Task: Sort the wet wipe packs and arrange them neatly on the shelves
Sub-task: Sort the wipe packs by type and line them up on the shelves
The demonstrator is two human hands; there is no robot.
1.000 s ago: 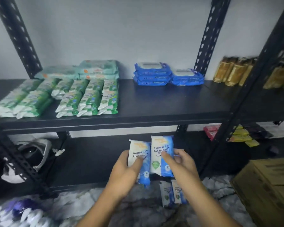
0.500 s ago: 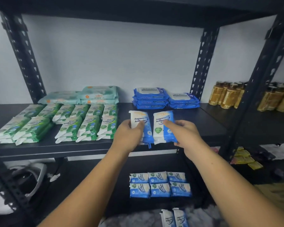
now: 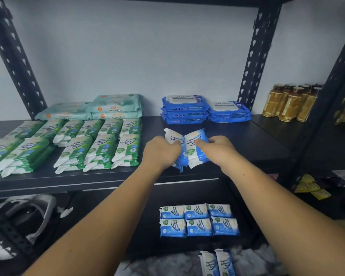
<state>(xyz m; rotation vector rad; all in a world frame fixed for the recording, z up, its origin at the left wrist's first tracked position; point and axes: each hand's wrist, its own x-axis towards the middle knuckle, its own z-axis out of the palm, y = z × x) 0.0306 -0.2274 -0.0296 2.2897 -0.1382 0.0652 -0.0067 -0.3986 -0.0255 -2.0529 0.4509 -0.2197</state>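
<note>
Black shelving, pale wall behind. Nearest: two loose packs on floor; six-pack grid on lower shelf. Blue pack pair, a second ago down by lower shelf, now raised over middle shelf front; contact unclear. Left hand and right hand each pinch one, thumb on face, fingers curled behind. Likely set-down: bare patch before antabax stacks, beside green packs.

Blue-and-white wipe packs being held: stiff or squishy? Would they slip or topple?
Probably soft: the blue-and-white wipe packs bow where the left hand and right hand grip them. Likely light, each hand carrying a small bunch. Glossy wrappers may slip; laid flat like the green packs, they shouldn't tip.
</note>
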